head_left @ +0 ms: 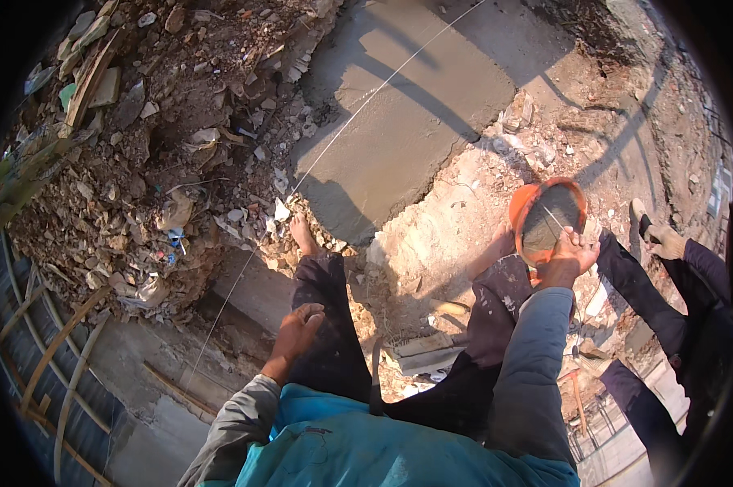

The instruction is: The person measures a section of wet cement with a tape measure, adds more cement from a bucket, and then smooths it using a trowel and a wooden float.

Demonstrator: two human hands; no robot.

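Observation:
My right hand (574, 255) is closed at the near edge of an orange bucket (522, 213), apparently on its thin handle (552, 217). Grey wet concrete (547, 235) fills much of the bucket, which is at my right beside my bent leg. My left hand (300, 326) hovers over my left leg, fingers curled in, with nothing visible in it. Ahead of me lies a smooth slab of fresh grey concrete (391, 138). A taut white string (366, 101) crosses above its left side. My bare left foot (303, 234) rests by the slab's near corner.
Rubble (172, 178) with stones and broken wood is heaped at the left. Wooden poles (66, 390) lie over dark sheeting at lower left. Close on the right are a person's limbs in dark clothing (699, 325). A wooden-handled tool (577, 402) lies below them.

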